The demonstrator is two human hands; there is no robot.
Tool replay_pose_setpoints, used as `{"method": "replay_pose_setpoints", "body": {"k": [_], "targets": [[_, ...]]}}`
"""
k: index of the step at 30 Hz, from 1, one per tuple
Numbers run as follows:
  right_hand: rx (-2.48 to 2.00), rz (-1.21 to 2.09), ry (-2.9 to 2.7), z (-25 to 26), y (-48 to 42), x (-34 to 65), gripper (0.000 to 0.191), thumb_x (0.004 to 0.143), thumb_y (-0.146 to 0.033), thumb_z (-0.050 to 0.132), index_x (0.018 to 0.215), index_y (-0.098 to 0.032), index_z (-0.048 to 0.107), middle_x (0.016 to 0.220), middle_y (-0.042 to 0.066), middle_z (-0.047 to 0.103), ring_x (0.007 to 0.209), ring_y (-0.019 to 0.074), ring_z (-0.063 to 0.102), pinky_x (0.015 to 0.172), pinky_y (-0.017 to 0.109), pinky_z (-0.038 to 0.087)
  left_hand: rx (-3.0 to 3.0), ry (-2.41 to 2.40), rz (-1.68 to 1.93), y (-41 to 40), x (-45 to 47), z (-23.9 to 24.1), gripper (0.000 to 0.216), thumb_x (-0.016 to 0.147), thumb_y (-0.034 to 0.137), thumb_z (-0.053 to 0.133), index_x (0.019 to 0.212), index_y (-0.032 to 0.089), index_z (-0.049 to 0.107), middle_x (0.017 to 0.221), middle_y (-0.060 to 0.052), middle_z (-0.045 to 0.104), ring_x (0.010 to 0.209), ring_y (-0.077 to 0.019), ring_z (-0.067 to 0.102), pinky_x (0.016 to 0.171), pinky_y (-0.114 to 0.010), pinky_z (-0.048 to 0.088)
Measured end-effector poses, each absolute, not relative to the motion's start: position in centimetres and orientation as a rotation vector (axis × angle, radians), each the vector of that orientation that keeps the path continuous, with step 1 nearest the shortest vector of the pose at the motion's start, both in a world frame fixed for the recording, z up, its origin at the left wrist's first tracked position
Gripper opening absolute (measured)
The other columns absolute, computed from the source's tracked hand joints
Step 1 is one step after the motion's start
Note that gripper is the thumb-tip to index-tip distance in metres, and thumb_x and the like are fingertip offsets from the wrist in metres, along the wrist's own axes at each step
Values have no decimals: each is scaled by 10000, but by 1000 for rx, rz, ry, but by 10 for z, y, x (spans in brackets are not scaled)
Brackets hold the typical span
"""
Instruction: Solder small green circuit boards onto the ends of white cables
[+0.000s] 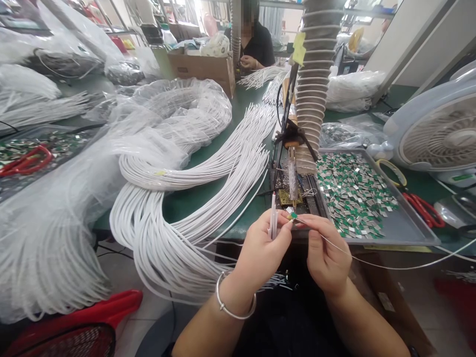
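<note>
My left hand [256, 250] is closed, its thumb and forefinger pinching a small green circuit board with a metal plug [292, 214]. White cable ends [273, 220] stand upright in the same hand, one with a reddish tip. My right hand [329, 255] pinches a thin solder wire [394, 268], whose end meets the board between my fingertips; the rest trails off to the right. Just above the board points the tip of a soldering iron [292, 178], mounted upright on a stand. Whether a cable touches the board is hidden by my fingers.
Bundles of white cables [208, 173] curve across the table at left, some in plastic wrap. A grey tray [405, 223] of small green boards stands right, beside red-handled scissors [424, 208] and a fan [446, 124]. A ribbed hose [316, 84] hangs behind the iron. A person [256, 44] sits opposite.
</note>
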State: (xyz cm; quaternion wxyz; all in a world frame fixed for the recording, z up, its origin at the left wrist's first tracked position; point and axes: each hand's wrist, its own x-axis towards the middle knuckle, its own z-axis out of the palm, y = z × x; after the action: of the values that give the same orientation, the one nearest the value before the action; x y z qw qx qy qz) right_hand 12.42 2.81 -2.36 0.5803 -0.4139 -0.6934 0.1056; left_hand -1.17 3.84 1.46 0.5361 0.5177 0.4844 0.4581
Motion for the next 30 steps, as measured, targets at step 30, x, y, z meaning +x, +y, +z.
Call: {"method": "replay_pose_setpoints", "body": {"k": [30], "targets": [[-971, 94, -1622, -16, 35, 122, 258, 821, -38, 499, 984, -212, 597, 911, 44, 662, 833, 159, 640, 714, 323, 549, 1334, 1241, 1062, 40, -12, 19, 191, 847, 311, 508, 787, 178, 630, 531, 23, 513, 580, -134, 536, 546, -226, 416]]}}
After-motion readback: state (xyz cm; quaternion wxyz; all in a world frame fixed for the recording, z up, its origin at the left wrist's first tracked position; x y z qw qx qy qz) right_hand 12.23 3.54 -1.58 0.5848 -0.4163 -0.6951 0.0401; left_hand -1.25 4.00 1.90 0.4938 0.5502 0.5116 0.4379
